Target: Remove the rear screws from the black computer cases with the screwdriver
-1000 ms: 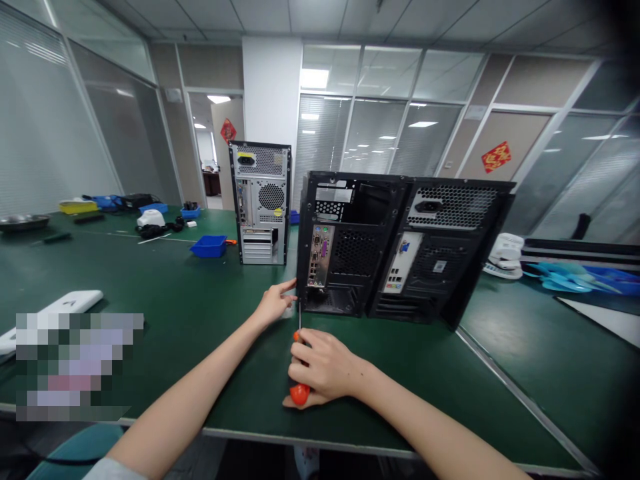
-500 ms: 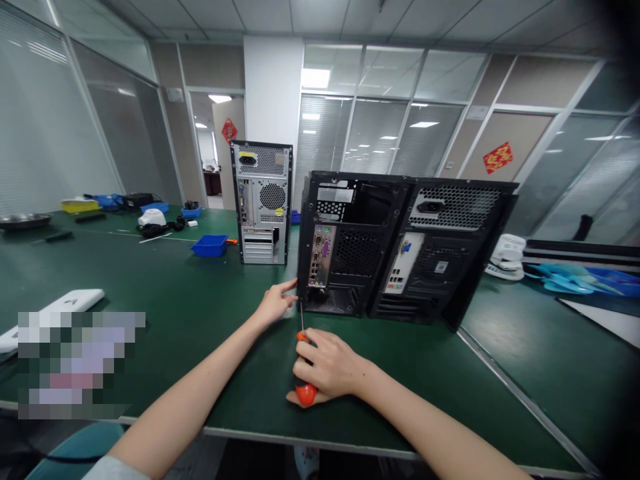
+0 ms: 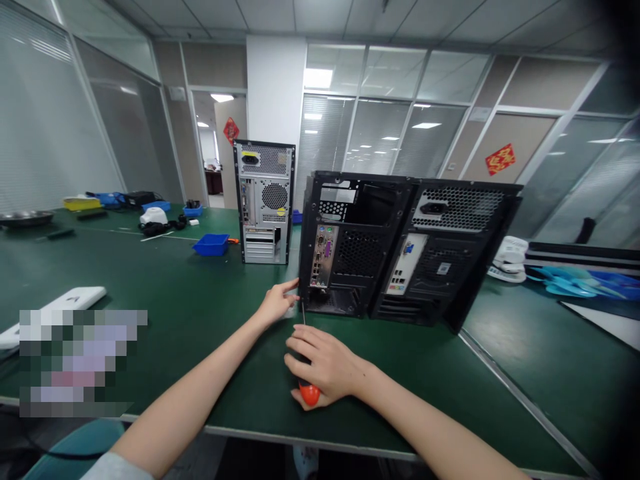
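Note:
My right hand [image 3: 320,363] is closed around the handle of a screwdriver [image 3: 310,395] with a rounded orange end. Its thin metal shaft points away from me, and the tip meets the lower left corner of a black computer case [image 3: 367,223]. Screw and tip are too small to make out there. Against the left edge of that case, just above the tip, my left hand [image 3: 275,303] rests with the index finger stretched out; some of its fingers are hidden. The case stands upright, its back panel with ports facing me.
A second black computer case [image 3: 443,257] stands close on the right, and a silver one [image 3: 267,220] farther back. A blue tray [image 3: 211,245] sits left of the silver case. At left lies a white device [image 3: 75,303] beside a blurred-out patch. The green table's [image 3: 260,407] front edge runs below my arms.
My right hand has turned and shifted slightly on the screwdriver, its fingers now covering the front of the handle. The left hand stays at the case edge. The view has shifted a little.

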Available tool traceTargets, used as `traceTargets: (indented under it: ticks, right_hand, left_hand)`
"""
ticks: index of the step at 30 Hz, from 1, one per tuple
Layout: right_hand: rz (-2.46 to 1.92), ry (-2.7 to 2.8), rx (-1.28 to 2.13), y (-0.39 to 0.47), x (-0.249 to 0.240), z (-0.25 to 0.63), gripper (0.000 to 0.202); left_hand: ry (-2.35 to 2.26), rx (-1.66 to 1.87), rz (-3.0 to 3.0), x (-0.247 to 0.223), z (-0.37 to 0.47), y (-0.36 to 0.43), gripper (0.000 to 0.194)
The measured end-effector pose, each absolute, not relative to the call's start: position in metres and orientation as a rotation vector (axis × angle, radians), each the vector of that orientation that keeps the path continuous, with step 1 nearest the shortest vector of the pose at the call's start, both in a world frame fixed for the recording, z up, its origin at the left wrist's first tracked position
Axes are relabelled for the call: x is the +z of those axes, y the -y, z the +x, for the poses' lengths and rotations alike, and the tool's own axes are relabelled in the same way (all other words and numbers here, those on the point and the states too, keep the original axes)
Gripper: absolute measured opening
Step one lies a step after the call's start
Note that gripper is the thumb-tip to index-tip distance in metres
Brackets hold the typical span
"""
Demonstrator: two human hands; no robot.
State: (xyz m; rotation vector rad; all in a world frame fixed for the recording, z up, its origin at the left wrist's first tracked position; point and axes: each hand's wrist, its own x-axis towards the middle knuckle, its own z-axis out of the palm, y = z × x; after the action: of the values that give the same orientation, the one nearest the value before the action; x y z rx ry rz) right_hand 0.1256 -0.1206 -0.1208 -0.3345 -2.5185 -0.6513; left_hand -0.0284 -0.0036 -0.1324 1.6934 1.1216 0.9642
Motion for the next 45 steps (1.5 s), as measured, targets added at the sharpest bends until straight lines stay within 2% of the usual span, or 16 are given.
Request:
traceTargets:
  ticks: [9,15,28,45]
  right_hand:
    - [-0.287,2.448,-0.345,0.1192,-0.1246,0.1236,0.027]
    - [-0.342,2.386,-0.240,0.1202,-0.1194,0.1227,0.010]
    - [-0.462,2.410,0.053,0.1259,-0.1170,0.1236,0.033]
    - [-0.508,2.485,0.157,0.1238,-0.1222,0.1298,0.043]
  left_hand:
    - [-1.128,0.967,1.689,-0.1340,-0.0280,0.0027,0.059]
    - [-1.135,0.961,1.709,-0.1342,-0.0279,0.0018,0.060]
    - [-1.135,0.950,1.700,-0.1340,-0.0276,0.0016,0.061]
    - [-1.143,0.949,1.702,-0.1331,-0.0280,0.0022,0.059]
